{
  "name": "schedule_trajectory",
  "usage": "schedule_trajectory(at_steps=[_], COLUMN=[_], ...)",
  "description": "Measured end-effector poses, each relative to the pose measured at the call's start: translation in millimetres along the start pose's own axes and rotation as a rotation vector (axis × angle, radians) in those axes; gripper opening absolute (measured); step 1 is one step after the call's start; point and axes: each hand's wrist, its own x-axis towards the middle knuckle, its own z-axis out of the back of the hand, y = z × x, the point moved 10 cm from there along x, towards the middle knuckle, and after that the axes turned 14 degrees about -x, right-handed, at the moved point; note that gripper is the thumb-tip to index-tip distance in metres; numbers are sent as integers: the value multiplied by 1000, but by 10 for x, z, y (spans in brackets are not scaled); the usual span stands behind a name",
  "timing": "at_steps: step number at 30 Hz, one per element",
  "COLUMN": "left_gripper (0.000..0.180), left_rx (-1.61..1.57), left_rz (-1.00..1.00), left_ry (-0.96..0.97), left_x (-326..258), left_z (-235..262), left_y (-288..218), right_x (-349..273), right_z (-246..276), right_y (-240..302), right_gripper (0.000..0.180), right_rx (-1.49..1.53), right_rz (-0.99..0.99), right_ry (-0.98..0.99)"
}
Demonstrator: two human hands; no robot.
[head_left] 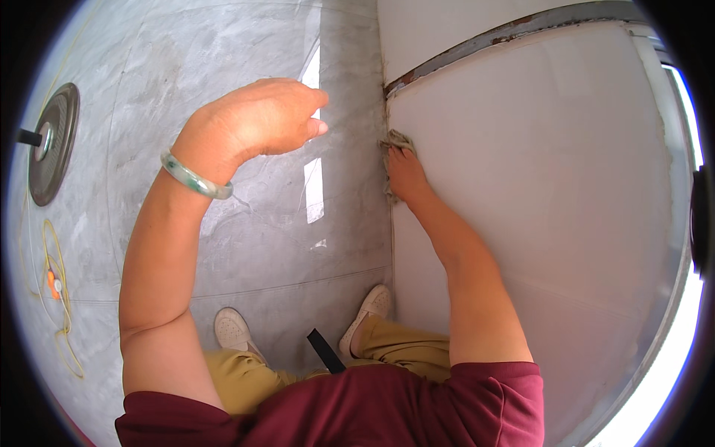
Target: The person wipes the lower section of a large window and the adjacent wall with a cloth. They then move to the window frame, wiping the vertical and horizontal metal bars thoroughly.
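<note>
My right hand (407, 176) is closed on a crumpled grey-green rag (401, 138). It presses the rag against the white panel (536, 164), at the left edge where the panel meets the grey floor. Some of the rag shows above my fingers and some below, beside the edge. My left hand (261, 115) hangs in the air over the floor, bent at the wrist. Its thumb stands apart from the bent fingers, and nothing shows between them. A green and white bangle (195, 179) circles the left wrist.
A dark strip with chipped paint (514, 33) crosses the panel's upper part. On the far left stand a round dark base (53, 145) and a yellow cord (65, 313) with an orange piece. Grey floor (246, 253) lies around my shoes. Bright light enters at right.
</note>
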Motion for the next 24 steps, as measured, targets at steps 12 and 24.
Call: schedule_trajectory(at_steps=[12,24], left_gripper=[27,31], left_rx=[-104,-135], left_rz=[-242,-606], left_ry=[-24,30], left_x=[-173,-187], left_z=[123,-161], left_y=[-394,-1141], right_x=[-1488,-2332], right_z=[55,1240], right_y=[700,-926], right_gripper=[53,49], right_rx=[-12,-12], right_rz=[175,-336], right_ry=[120,-77])
